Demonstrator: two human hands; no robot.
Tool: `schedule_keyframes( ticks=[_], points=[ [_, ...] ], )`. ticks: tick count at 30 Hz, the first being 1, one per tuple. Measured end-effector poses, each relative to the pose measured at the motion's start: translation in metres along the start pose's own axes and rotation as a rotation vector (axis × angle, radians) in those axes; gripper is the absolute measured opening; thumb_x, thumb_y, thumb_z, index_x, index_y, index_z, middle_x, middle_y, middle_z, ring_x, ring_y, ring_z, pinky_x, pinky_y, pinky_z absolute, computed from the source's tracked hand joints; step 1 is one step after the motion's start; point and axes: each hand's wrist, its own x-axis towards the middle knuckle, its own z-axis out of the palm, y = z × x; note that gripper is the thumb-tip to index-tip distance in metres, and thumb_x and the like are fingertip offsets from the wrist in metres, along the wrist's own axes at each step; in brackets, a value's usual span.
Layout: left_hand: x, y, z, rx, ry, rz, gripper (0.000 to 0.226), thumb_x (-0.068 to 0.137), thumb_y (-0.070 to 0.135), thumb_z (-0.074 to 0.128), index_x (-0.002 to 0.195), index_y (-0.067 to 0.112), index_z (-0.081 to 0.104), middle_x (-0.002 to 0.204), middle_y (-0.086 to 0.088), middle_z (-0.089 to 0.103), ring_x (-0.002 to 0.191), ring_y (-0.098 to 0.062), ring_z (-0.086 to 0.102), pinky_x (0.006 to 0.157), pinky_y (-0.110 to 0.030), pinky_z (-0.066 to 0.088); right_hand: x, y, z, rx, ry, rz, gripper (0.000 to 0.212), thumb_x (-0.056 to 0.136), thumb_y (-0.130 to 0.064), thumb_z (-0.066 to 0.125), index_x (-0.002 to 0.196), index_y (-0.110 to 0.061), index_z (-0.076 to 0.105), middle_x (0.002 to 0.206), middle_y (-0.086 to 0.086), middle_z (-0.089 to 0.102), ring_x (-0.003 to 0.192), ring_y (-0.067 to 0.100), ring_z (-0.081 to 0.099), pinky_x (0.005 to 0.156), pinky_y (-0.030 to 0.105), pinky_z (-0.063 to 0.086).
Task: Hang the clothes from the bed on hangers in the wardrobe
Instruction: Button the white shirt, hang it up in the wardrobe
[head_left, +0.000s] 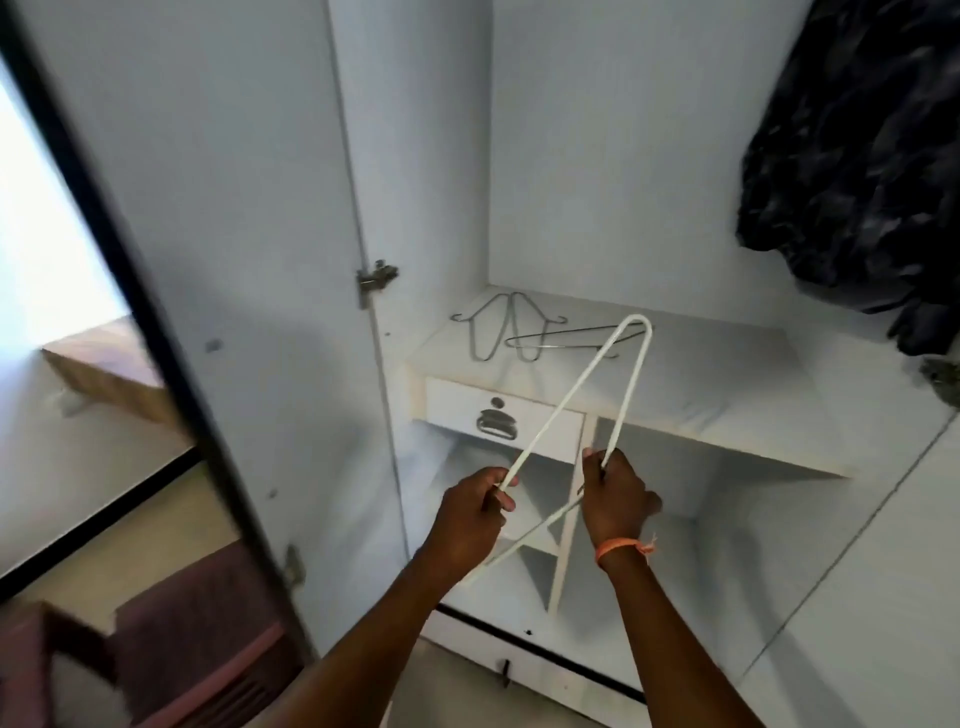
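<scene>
I hold a white wire hanger (571, 395) in front of the open white wardrobe (597, 156). My left hand (470, 512) grips one side bar of the hanger, and my right hand (613, 493) grips the other. One narrow end of the hanger points up and away over the inner shelf (727, 384). Several bare metal hangers (511, 327) lie on that shelf at its back left. A dark patterned garment (857, 156) hangs inside at the upper right.
The wardrobe's left door (208, 260) stands open on my left, with a hinge (376, 278) on its inner edge. A small drawer with a metal handle (497, 422) sits under the shelf. Divided compartments lie below it. A maroon cloth (182, 639) lies at lower left.
</scene>
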Motion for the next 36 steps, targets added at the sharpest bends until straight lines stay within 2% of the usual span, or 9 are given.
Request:
schedule_keyframes(
  ticks=[3,7,11,14,18,22,26,32,36],
  points=[
    [-0.054,-0.016,-0.042,0.039,0.027,-0.011,0.034,0.094,-0.006,0.042,0.097,0.021,0.063,0.089,0.005,0.064,0.069,-0.005,0.059,0.067,-0.01,0.048,-0.059,-0.029,0.014,0.06,0.054,-0.139,0.041,0.1,-0.046,0.041,0.08,-0.014,0.056,0.055,0.009,0.059,0.058,0.037,0.061,0.077,0.044,0.044],
    [-0.138,-0.043,-0.101,0.085,0.116,0.051,0.036,0.093,0.0,0.042,0.094,0.031,0.06,0.085,0.011,0.065,0.07,-0.013,0.065,0.069,-0.026,0.055,-0.153,-0.063,0.021,0.258,0.123,-0.314,0.047,0.101,-0.05,0.038,0.072,-0.016,0.048,0.051,0.004,0.054,0.05,0.032,0.057,0.062,0.049,0.051],
    [-0.235,-0.081,-0.158,0.288,0.25,0.138,0.022,0.095,0.016,0.041,0.105,0.018,0.061,0.091,0.007,0.066,0.082,-0.008,0.064,0.074,-0.019,0.049,-0.264,-0.092,0.035,0.301,0.055,-0.316,0.055,0.102,-0.054,0.033,0.072,-0.013,0.055,0.049,-0.003,0.058,0.052,0.029,0.059,0.072,0.05,0.05],
    [-0.288,-0.115,-0.198,0.313,0.368,0.058,0.016,0.097,0.008,0.047,0.098,0.017,0.061,0.088,0.004,0.066,0.08,-0.008,0.062,0.072,-0.016,0.046,-0.342,-0.11,0.054,0.228,-0.09,-0.341,0.062,0.1,-0.062,0.023,0.072,-0.015,0.053,0.051,-0.002,0.058,0.056,0.031,0.058,0.085,0.044,0.042],
    [-0.352,-0.153,-0.264,0.345,0.52,-0.082,0.017,0.099,0.01,0.049,0.096,0.021,0.061,0.085,0.005,0.067,0.078,-0.008,0.062,0.072,-0.028,0.051,-0.429,-0.154,0.08,0.284,-0.248,-0.411,0.053,0.099,-0.057,0.033,0.074,-0.018,0.056,0.054,-0.003,0.062,0.056,0.027,0.06,0.074,0.031,0.027],
    [-0.415,-0.183,-0.333,0.329,0.709,-0.229,0.018,0.101,0.009,0.047,0.1,0.021,0.061,0.09,0.003,0.068,0.078,-0.007,0.063,0.072,-0.027,0.053,-0.503,-0.215,0.117,0.349,-0.437,-0.581,0.04,0.099,-0.053,0.038,0.072,-0.026,0.049,0.056,-0.008,0.063,0.056,0.015,0.063,0.074,0.036,0.047],
    [-0.483,-0.232,-0.409,0.291,0.884,-0.393,0.021,0.099,0.001,0.045,0.1,0.013,0.062,0.098,-0.002,0.068,0.092,-0.022,0.064,0.081,-0.038,0.052,-0.594,-0.273,0.181,0.254,-0.642,-0.727,0.053,0.096,-0.063,0.025,0.087,-0.023,0.059,0.065,-0.003,0.067,0.068,0.022,0.066,0.088,0.04,0.034],
    [-0.581,-0.294,-0.532,0.282,1.033,-0.626,0.021,0.098,-0.001,0.046,0.097,0.016,0.059,0.102,-0.007,0.066,0.093,-0.021,0.062,0.079,-0.038,0.047,-0.741,-0.368,0.258,0.316,-0.903,-0.817,0.04,0.096,-0.052,0.045,0.091,-0.017,0.065,0.068,0.009,0.069,0.073,0.039,0.067,0.08,0.053,0.048],
    [-0.653,-0.32,-0.614,0.25,1.166,-0.76,0.018,0.097,-0.003,0.045,0.1,0.001,0.062,0.098,-0.01,0.065,0.087,-0.024,0.06,0.077,-0.043,0.047,-0.848,-0.433,0.299,0.336,-1.102,-0.864,0.027,0.097,-0.045,0.055,0.098,-0.021,0.067,0.067,0.002,0.069,0.073,0.033,0.067,0.086,0.046,0.039]
  ],
)
